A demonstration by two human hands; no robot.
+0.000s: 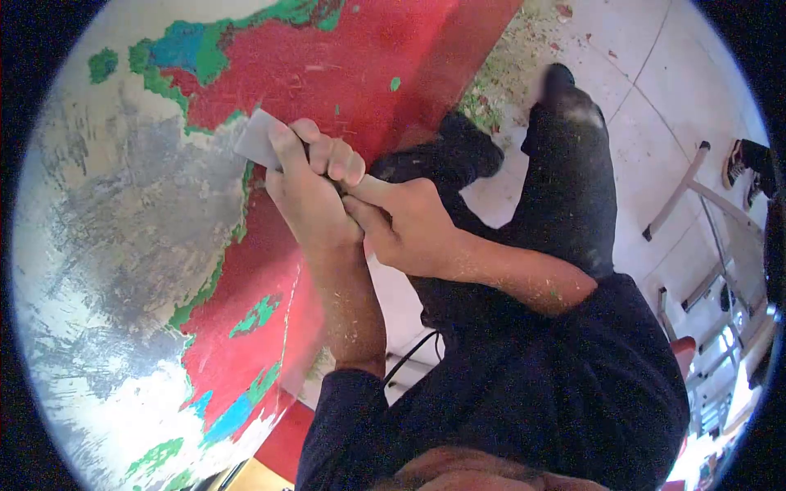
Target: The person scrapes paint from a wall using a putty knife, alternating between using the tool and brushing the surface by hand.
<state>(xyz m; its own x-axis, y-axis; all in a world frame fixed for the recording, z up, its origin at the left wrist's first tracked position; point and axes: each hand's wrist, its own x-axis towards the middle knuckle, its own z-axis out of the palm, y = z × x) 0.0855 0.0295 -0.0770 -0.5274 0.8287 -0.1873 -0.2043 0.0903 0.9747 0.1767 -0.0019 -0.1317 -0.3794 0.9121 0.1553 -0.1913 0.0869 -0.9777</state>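
A scraper with a flat, light metal blade [258,141] lies against the painted surface, its edge at the boundary between red paint [270,74] and bare grey patch [139,204]. My left hand [315,192] is closed around the scraper just behind the blade, with the thumb stretched along it. Behind it, my right hand [413,225] grips the rear end of the handle, touching the left hand. Most of the handle is hidden by my fingers. Ragged green and blue paint [178,47] borders the red.
Paint flakes [491,98] litter the tiled floor [647,106] beside the surface. My legs in dark trousers [569,180] are close to its edge. Metal-legged furniture [684,192] and another person's shoe [733,164] are at the right.
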